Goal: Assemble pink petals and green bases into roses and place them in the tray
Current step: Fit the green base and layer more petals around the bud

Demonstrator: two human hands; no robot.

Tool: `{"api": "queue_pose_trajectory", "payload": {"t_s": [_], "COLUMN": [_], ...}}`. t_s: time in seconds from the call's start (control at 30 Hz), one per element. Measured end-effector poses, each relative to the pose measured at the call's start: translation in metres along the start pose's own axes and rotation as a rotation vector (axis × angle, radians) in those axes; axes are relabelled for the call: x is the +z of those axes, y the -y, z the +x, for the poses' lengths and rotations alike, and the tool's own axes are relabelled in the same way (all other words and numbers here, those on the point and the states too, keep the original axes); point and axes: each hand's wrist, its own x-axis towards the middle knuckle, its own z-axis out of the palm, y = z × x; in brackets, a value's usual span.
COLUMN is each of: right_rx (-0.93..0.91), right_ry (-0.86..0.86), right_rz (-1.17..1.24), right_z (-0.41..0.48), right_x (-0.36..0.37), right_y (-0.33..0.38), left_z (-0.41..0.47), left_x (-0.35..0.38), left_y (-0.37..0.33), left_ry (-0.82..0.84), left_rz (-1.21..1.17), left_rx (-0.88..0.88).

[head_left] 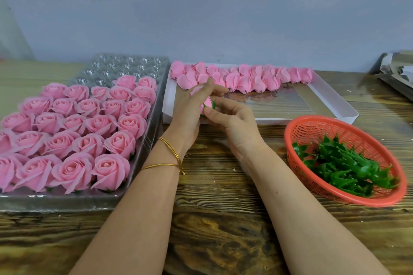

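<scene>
Head view: fitting a base

My left hand (192,105) is gripping the pink bud (207,102), my right hand (232,118) pinching the green base (213,103) onto it, just right of the tray (148,138). Petals looking light and crushable; I am favouring the underside.

Dark-grained wooden worktop (214,230), shallow white cardboard box (290,121) at its back, clear plastic tray (125,66) touching the box's left side, red mesh basket (312,129) just before the box's right corner, grey paper bundle (397,69) beyond the box's right end.
</scene>
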Motion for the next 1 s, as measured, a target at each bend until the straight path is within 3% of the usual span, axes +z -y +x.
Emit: {"api": "queue_pose_trajectory", "payload": {"t_s": [0.23, 0.53, 1.0], "right_rx": [-0.01, 0.015, 0.088], "right_ry": [-0.029, 0.115, 0.181], "right_rz": [0.087, 0.224, 0.182], "right_z": [0.006, 0.012, 0.007], "right_x": [-0.001, -0.007, -0.006], "right_y": [-0.003, -0.009, -0.005], "left_z": [-0.004, -0.003, -0.003], "left_x": [0.005, 0.001, 0.003], "left_y": [-0.003, 0.003, 0.002], "left_ry": [-0.065, 0.088, -0.039], "left_rz": [-0.062, 0.032, -0.052], "left_rx": [0.011, 0.076, 0.031]}}
